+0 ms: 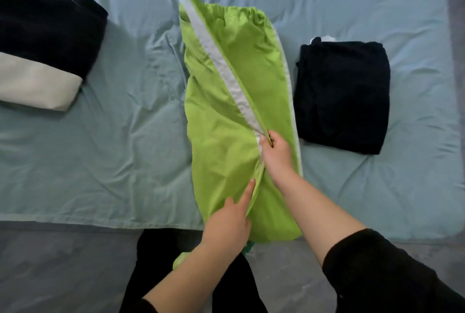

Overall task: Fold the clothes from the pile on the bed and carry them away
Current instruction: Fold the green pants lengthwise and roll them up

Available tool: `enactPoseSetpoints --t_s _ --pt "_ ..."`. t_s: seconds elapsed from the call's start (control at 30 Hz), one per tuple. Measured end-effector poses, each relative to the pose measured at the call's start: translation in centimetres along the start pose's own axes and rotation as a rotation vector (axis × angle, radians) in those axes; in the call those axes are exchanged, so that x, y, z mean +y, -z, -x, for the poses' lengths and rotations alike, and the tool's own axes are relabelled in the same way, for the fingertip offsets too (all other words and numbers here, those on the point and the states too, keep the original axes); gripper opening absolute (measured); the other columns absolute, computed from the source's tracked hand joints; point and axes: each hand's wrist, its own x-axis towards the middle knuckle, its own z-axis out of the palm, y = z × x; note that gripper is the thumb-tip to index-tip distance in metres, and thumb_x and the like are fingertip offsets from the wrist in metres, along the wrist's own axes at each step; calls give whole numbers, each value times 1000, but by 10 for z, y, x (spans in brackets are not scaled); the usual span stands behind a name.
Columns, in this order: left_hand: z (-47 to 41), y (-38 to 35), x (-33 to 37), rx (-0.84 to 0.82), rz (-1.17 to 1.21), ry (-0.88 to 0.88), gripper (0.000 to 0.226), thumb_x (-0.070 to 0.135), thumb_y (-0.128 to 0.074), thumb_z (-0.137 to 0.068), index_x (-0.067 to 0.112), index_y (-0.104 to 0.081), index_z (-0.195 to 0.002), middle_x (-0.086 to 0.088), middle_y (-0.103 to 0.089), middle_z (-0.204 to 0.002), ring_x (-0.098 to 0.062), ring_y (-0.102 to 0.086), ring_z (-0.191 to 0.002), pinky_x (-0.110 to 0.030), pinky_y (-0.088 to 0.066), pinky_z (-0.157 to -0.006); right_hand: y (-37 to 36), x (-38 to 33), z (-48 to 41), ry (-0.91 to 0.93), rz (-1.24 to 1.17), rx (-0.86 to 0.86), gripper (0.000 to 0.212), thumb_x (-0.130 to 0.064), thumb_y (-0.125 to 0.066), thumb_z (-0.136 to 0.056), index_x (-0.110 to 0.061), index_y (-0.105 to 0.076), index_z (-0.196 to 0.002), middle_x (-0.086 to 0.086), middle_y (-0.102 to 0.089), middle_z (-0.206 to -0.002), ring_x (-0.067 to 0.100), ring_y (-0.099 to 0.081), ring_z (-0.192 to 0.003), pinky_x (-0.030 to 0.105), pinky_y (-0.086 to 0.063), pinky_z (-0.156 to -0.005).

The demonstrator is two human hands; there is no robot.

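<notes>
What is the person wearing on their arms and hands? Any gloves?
No gloves. The left hand and right hand are bare, with no ring or watch showing, and so are the forearms. A black fabric right sleeve and black fabric left sleeve start near the elbows.

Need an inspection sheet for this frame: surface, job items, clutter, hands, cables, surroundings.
Surface: light blue bed sheet, wrinkled.
Job's things: green garment with a white stripe lies lengthwise mid-bed, partly folded; folded dark garment to its right, apart; dark-and-white folded stack at far left.
Clutter: nothing seen.
Hands: right hand pinches the green garment's fold edge; left hand lays its index finger on the fabric, other fingers hidden.
Cables: nothing seen.
Surroundings: grey floor along the bed's near edge.
</notes>
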Motion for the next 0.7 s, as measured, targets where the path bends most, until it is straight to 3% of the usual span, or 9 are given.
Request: enactPoseSetpoints --t_s 0.13,0.2,0.3,0.4,0.5,0.7 --pt "-26 -38 37 -82 -6 -13 95 23 -50 -91 57 25 -139 -1 -37 -97 -26 -46 -64 -36 -39 -56 50 41 -25 -13 -36 58 19 -16 -52 -96 -4 -64 -104 15 -68 -105 28 -63 -97 40 -50 -87" --pt "-36 -57 45 -164 -20 -55 95 23 -52 -90 53 20 -143 -4 -41 -105 -25 -46 -64 -35 -38 -55 67 63 -38 -80 1 -7 12 -14 -58 -92 -5 -65 -97 18 -69 -97 29 -63 -88 43 -51 -82" --pt "-45 -80 47 -248 -40 -92 93 23 -54 -90 49 14 -148 -8 -44 -118 -27 -52 -72 -33 -37 -58 80 93 -50 -192 122 -211 15 -14 -69 -85 -3 -66 -95 19 -68 -94 32 -65 -89 49 -52 -88" --pt "-48 -96 50 -239 47 -89 86 23 -52 -91 46 5 -150 -4 -49 -106 -28 -58 -86 -32 -40 -63 89 108 -55 -125 235 -206 20 -22 -71 -84 -3 -67 -86 8 -62 -76 24 -58 -75 39 -51 -75" --pt "-47 -108 64 -231 167 -93 82 19 -51 -92 44 -2 -152 1 -44 -92 -27 -57 -89 -32 -39 -66 95 113 -56 -26 253 -139 19 -26 -70 -85 -6 -68 -84 4 -62 -76 21 -57 -73 36 -49 -72" --pt "-56 -133 77 -331 224 -109 95 10 -56 -87 36 6 -154 -5 -51 -92 -28 -57 -87 -37 -47 -75 100 125 -57 37 330 -103 18 -28 -65 -89 -11 -66 -83 5 -60 -82 20 -51 -75 28 -34 -64"
